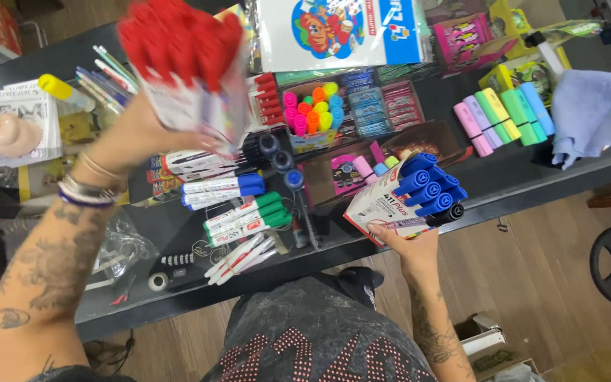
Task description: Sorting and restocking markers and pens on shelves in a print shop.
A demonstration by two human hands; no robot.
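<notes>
1. Nearest the camera, the left hand (139, 131) is raising a box of red-capped markers (182, 60) high above the counter; the box is blurring with motion, and the fingers are closing around its underside, though the exact grip is hard to make out.
2. The right hand (408, 244) is holding a white cardboard box of blue-capped markers (408, 194) at the near edge of the black counter (518, 177), fingers pinching its lower corner. One black cap is sitting among the blue ones.
3. Judging by the layout, the sorting is looking partly done: loose blue markers (224, 189), green markers (249, 216) and slim white pens (238, 256) are lying in separate colour groups between the two hands, while both boxes are being held off the surface, not yet set in a place.
4. Materials: the marker barrels are looking like smooth white plastic with ribbed coloured caps; the boxes are thin printed card.
5. Further back, a tub of neon highlighters (312, 110) is standing upright, chunky pastel highlighters (503, 113) are lying side by side, and a soft, crumpled lilac cloth (592, 113) is draping at the right end.
</notes>
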